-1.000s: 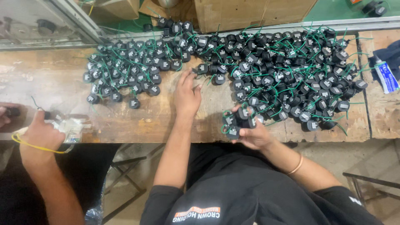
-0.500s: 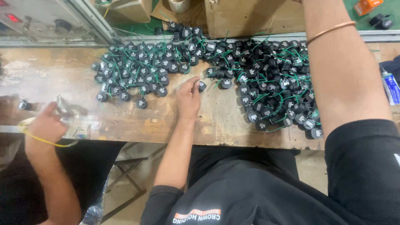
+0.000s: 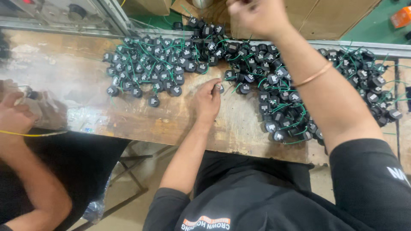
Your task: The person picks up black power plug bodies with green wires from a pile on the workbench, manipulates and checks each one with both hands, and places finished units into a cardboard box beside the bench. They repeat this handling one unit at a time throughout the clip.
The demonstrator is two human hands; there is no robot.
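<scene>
Left hand [image 3: 208,100] lies low on the wooden bench [image 3: 128,115], forearm stretched forward, fingers curled and pinching one small black part [image 3: 221,88] with green wire at the pile's near edge. Right hand [image 3: 257,15] raised high at the frame top, arm extended over the heap of black parts [image 3: 278,102]; fingers closed, contents cannot be told. Co-worker's hand [image 3: 15,115] at far left.

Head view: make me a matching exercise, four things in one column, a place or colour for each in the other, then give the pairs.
1. left hand
2. right hand
3. bangle
4. component wires

A. green
B. raised at the top edge of the picture
C. around the right forearm
D. on the wooden bench, fingertips at one small black part

Pairs: 1-D, 2-B, 3-C, 4-A
</scene>
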